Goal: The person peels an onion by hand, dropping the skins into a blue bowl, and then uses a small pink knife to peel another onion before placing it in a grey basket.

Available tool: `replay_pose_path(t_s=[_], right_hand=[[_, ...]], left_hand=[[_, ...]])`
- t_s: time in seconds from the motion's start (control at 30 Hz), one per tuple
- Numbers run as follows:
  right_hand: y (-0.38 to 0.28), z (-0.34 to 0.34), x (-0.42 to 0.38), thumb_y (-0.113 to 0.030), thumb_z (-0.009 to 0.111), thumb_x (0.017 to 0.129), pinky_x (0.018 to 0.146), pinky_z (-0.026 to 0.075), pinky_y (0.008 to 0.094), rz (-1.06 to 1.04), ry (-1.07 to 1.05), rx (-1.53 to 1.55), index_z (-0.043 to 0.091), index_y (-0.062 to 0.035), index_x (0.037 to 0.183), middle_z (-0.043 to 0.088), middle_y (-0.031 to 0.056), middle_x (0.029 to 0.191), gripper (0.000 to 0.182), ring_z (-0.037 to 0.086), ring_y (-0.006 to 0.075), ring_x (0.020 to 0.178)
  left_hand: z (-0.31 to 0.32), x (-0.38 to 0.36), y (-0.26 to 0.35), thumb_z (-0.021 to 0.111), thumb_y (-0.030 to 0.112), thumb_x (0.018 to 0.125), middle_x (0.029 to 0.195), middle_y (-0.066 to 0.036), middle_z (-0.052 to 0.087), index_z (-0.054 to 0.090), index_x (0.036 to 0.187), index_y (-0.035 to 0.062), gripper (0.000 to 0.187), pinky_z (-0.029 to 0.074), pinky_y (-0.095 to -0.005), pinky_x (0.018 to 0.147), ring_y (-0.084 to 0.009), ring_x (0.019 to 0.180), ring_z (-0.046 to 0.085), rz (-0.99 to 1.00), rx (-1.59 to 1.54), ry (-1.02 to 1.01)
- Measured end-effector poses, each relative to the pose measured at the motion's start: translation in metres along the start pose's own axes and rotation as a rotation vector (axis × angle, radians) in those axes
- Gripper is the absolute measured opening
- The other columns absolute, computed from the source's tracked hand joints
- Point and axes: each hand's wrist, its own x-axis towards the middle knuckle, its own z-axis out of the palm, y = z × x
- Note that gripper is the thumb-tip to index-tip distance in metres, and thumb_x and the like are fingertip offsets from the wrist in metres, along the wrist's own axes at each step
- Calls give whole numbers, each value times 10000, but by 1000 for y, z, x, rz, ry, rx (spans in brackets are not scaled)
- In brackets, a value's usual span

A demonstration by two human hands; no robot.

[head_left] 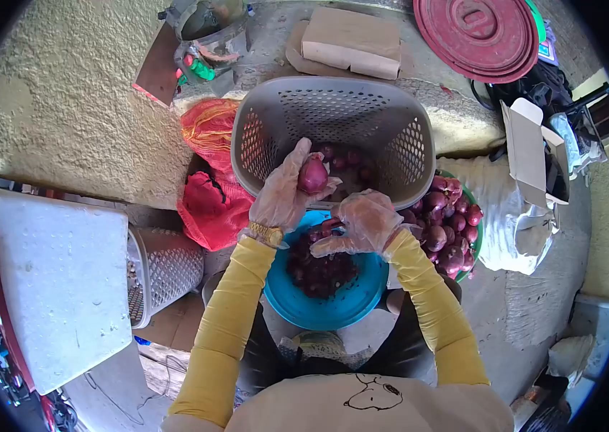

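Hands, two, both in clear gloves. Left hand (283,191): fingers and thumb closed around one red onion (313,175), held over the near side of the large grey basket. Right hand (367,222): fingers bent, near the basket's close rim, above the basin; cannot tell whether it grips anything.

Sleeves, yellow, two. Wristband (266,233), gold, one, left wrist.

Grey basket (333,108), one, upright; at least four onions (354,156) inside, others possibly hidden.

Basin (293,309), blue, one; dark red peelings (322,270), too many to count.

Tub (478,241), green-rimmed, one, at right; heaped with onions (452,234), well over ten.

Lid (473,43), red, round, one. Second basket (175,266), one, tipped, at left.
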Motion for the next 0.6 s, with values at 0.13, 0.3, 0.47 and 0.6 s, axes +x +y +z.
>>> replay_pose_path(t_s=[0.13,0.3,0.47,0.6], right_hand=[[0,-5,1,-834,764,671,712,548,457,86,368,42,778,-104,856,702,138,747,753,696,378,743],[-2,-18,0,-783,824,651,700,553,445,274,466,98,750,-42,837,714,164,768,767,714,371,742],[1,-19,-1,-877,700,695,740,556,478,305,432,162,740,-95,874,729,146,824,804,725,376,809],[4,-13,1,-734,821,708,698,556,454,237,459,132,768,-38,886,711,187,781,721,703,409,752]], left_hand=[[10,-5,-1,684,438,1024,1181,-101,613,575,1318,66,487,631,-485,856,-342,929,713,74,42,-23],[15,-4,-5,705,436,1009,1170,-115,638,570,1335,32,537,628,-498,848,-344,984,698,34,49,-67],[7,1,-11,724,422,999,1227,-129,641,599,1322,34,520,628,-485,859,-307,1007,694,44,139,-41],[11,-2,-10,732,419,994,1216,-132,646,594,1326,30,530,626,-486,857,-309,1005,693,41,136,-51]])
